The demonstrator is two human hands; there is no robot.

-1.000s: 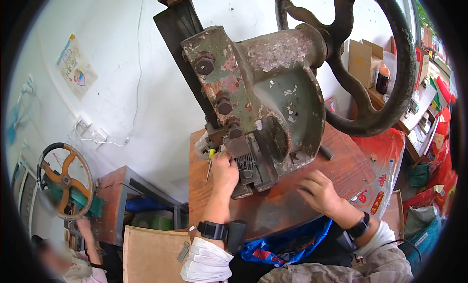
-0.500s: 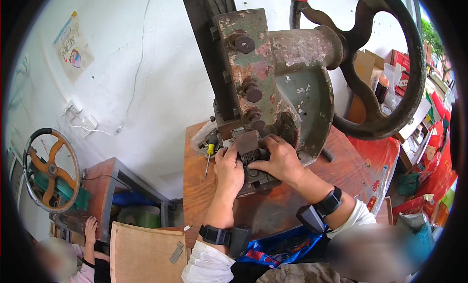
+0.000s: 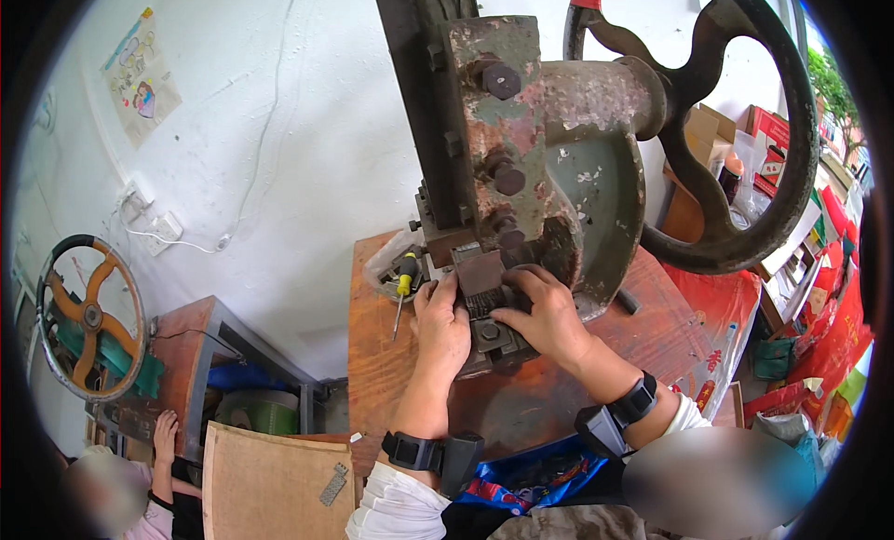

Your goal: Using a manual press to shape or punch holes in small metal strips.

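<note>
At the foot of an old green, paint-chipped hand press (image 3: 494, 140), a dark metal piece with a row of fine ridges (image 3: 482, 303) sits under a flat brownish metal plate (image 3: 480, 273). My left hand (image 3: 440, 328) closes on the left side of this ridged piece, fingers pointing up along it. From the right, my right hand (image 3: 548, 318) grips it, thumb stretched across its near side and fingers bent behind. The fingertips partly hide the piece. Just in front of it is a bolted metal base (image 3: 491, 335).
A yellow-handled screwdriver (image 3: 406, 275) leans on a clear tub left of the press. The large handwheel (image 3: 726, 140) stands at right. A wooden board (image 3: 270, 479) carries a small grey metal strip (image 3: 333, 484). At far left, another person's hand (image 3: 166, 435) rests on a second bench (image 3: 177, 354).
The press appears slightly farther right as the view shifts. Both hands stay at the ridged piece; my right thumb has moved a little, showing more of the bolted base.
</note>
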